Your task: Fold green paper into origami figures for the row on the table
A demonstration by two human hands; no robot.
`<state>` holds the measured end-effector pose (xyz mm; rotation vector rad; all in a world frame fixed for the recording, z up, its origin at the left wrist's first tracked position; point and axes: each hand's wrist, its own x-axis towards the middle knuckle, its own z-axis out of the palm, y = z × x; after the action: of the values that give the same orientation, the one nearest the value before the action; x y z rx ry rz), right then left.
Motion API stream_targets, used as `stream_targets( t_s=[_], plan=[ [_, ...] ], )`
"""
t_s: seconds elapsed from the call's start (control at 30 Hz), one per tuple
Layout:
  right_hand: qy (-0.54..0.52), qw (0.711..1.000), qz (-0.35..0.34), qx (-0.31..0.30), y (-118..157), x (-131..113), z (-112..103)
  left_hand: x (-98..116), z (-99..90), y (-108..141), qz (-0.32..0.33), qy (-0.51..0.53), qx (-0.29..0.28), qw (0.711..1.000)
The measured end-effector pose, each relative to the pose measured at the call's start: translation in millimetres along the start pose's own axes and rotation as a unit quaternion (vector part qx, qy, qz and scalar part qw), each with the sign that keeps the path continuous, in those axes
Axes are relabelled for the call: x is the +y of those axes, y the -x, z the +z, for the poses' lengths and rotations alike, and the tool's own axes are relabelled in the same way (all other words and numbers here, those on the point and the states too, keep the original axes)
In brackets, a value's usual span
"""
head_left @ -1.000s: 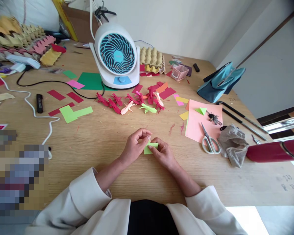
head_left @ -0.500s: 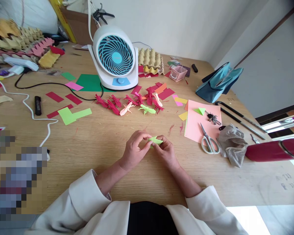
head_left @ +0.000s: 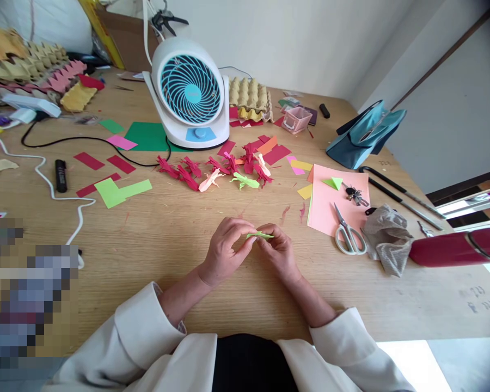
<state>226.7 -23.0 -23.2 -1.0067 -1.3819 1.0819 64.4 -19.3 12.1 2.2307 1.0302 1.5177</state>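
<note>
Between my two hands is a small folded piece of light green paper [head_left: 263,235], held above the wooden table. My left hand [head_left: 228,247] pinches its left end between thumb and fingers. The right end is gripped by my right hand [head_left: 278,251], whose fingers hide part of it. Beyond my hands lies a group of folded paper figures, among them a light green one [head_left: 245,181], a pale peach one [head_left: 210,180] and several dark red ones [head_left: 188,177].
A white fan [head_left: 193,98] stands at the back. To the right are scissors [head_left: 348,231], a pink paper sheet [head_left: 322,209], a crumpled grey cloth [head_left: 387,237] and a red bottle [head_left: 453,250]. Light green paper strips [head_left: 113,193] and a black marker [head_left: 61,175] lie left.
The green paper has tilted in my fingers, so its face shows less and it looks thinner. Both hands keep hold of it in nearly the same place.
</note>
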Motion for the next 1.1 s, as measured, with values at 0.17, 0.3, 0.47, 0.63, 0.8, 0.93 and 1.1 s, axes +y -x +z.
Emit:
stream_targets(
  t_s=[0.17, 0.3, 0.47, 0.63, 0.8, 0.93, 1.1],
  plan=[
    [0.027, 1.0, -0.015, -0.001, -0.9, -4.6, -2.0, 0.0, -0.3, -0.2, 0.001, 0.003, -0.002, 1.0],
    [0.031, 0.999, -0.022, -0.006, -0.4, -7.8, -2.2, 0.2, -0.3, -0.2, 0.001, 0.006, -0.003, 1.0],
    [0.036, 0.999, -0.029, -0.006, -0.4, -9.8, -2.1, 0.4, -0.5, 0.2, 0.0, 0.006, -0.005, 1.0],
    [0.036, 0.999, -0.028, -0.009, -0.5, -8.1, -2.8, 0.6, -0.6, 0.0, 0.005, 0.005, -0.005, 1.0],
    [0.039, 0.999, -0.028, -0.008, -0.5, -8.4, -3.1, 1.0, -0.8, -0.2, 0.008, 0.002, -0.002, 1.0],
    [0.038, 0.999, -0.024, -0.008, -0.3, -9.8, -2.8, 1.2, -1.0, 0.0, 0.006, 0.004, -0.008, 1.0],
    [0.049, 0.999, -0.019, -0.006, -0.3, -9.9, -3.0, 2.2, -1.3, -0.3, -0.003, 0.001, -0.011, 1.0]
  ],
)
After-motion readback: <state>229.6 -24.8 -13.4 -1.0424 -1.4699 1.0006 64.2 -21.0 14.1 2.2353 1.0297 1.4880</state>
